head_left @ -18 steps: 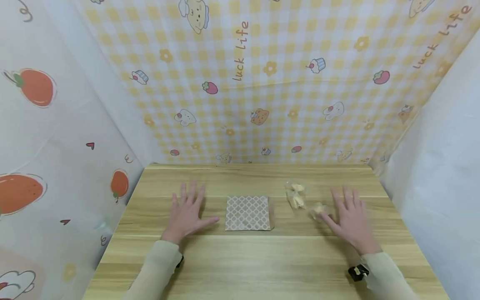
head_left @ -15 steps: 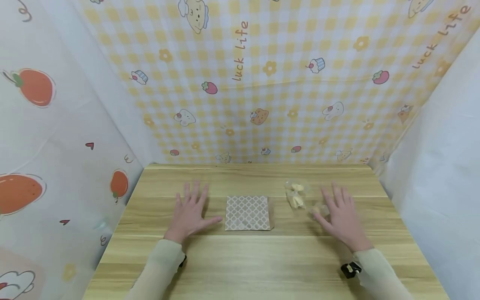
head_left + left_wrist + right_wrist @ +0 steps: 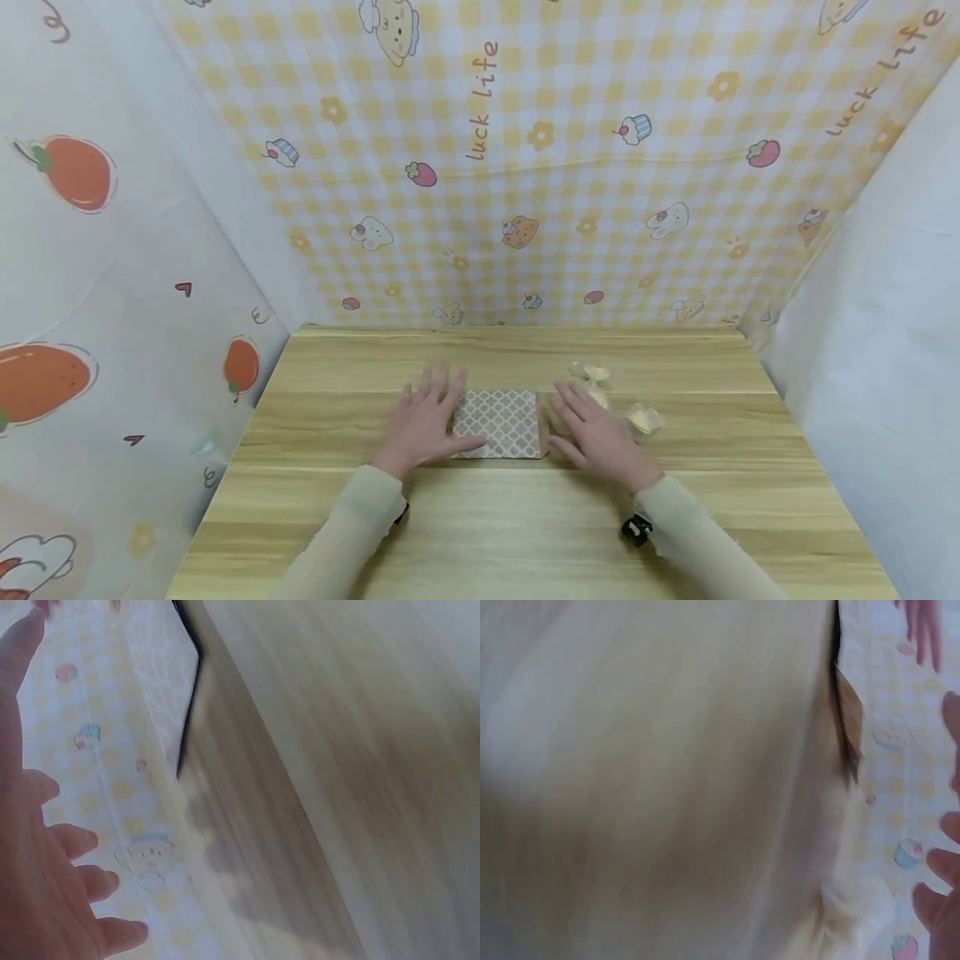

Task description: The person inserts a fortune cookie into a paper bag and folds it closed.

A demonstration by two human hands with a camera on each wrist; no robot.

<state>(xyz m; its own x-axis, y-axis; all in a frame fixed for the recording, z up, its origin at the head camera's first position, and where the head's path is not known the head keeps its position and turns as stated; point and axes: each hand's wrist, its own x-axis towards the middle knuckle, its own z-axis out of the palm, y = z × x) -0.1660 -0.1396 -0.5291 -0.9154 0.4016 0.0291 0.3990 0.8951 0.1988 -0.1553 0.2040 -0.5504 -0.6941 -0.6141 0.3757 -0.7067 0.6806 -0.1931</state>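
Head view, with twelve o'clock at the far edge of the table: a grey-and-white patterned packet lies between the hands, a brown strip showing at its three o'clock end. At the packet's nine o'clock is the left hand, its grip apart, fingers spread, the thumb overlapping the packet in this view; I cannot tell whether it touches. At three o'clock the right hand, a little blurred, also has its grip apart, fingers near the brown strip; contact there cannot be told either. Three pale yellow wrapped pieces lie to that side: the far piece at two o'clock, the middle piece just nearer and partly hidden by the right hand, and the outer piece at three o'clock, beyond the knuckles. A checked cloth hangs at twelve o'clock.
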